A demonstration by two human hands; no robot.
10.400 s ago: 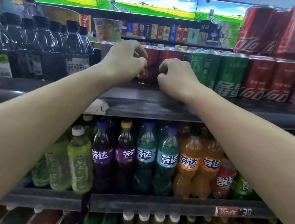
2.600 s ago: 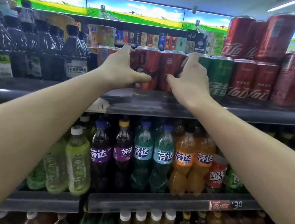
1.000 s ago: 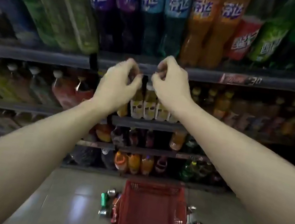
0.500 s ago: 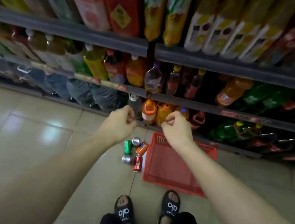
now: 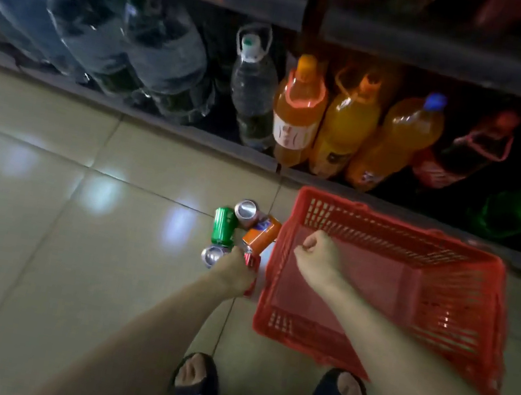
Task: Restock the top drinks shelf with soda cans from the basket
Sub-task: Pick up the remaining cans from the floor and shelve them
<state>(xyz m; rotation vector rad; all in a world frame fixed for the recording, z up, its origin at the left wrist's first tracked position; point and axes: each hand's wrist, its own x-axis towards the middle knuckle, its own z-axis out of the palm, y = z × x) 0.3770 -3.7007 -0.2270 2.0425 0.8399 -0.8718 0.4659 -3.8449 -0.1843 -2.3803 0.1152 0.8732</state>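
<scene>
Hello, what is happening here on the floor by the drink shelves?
A person bends over a red basket that stands on the tiled floor before the bottom shelf of big bottles. The basket looks empty. A few soda cans lie beside it on the floor, among them a green can and an orange can. The left hand reaches down to these cans; whether it grips one already is unclear. The right hand hangs curled over the basket, holding nothing.
</scene>
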